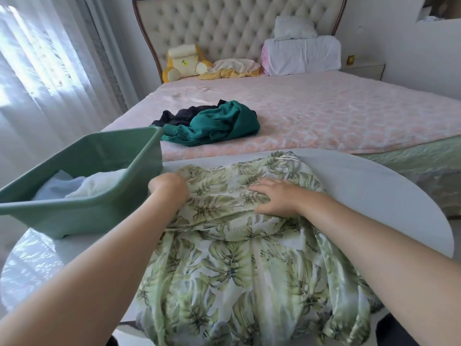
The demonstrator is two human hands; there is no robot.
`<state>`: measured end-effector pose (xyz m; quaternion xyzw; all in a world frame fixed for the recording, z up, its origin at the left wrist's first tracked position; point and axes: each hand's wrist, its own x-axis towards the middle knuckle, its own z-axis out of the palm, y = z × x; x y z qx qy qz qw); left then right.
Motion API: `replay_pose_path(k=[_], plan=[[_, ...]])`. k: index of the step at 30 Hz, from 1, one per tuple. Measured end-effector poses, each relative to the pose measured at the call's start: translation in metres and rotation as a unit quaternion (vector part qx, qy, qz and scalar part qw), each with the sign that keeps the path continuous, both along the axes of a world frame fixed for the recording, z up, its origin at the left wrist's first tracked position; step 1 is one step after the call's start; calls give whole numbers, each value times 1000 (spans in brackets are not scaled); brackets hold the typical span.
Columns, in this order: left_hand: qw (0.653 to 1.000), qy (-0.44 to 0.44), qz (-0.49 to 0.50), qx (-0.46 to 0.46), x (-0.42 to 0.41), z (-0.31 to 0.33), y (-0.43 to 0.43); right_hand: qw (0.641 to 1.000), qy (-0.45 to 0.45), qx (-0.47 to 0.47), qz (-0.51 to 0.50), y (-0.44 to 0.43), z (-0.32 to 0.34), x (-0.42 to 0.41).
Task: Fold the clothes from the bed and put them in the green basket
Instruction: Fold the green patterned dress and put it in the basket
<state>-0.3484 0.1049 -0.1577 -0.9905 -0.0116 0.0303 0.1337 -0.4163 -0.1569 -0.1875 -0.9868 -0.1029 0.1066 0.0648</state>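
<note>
Left hand (169, 188) grasps the leaf-print garment (237, 258) beside the green basket (82, 216); right hand (274, 198) lies flat on it, fingers released, mid-tabletop.

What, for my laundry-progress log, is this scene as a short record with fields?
Leaf-print garment: spread on white table, hanging over near edge
Left hand: grips garment's left side
Right hand: flat, pressing on garment
Green basket: on table, left of garment, holds white and pale blue cloths
Bed: teal garment and dark garment heaped, unfolded
</note>
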Motion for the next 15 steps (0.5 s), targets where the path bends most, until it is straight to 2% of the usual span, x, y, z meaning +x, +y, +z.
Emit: replay_pose_path(k=[4, 6, 10, 13, 15], plan=[[985, -42, -8, -168, 10, -13, 8, 1000, 20, -16, 16, 13, 0, 0], [977, -60, -8, -203, 10, -16, 13, 1000, 16, -21, 5, 15, 2, -1], [989, -98, -52, -93, 5, -17, 25, 1000, -16, -16, -9, 12, 3, -1], [991, -111, -77, -23, -1, -21, 28, 999, 45, 24, -4, 19, 6, -2], [979, -155, -129, 3, -2, -24, 22, 995, 69, 68, 9, 24, 12, -5]])
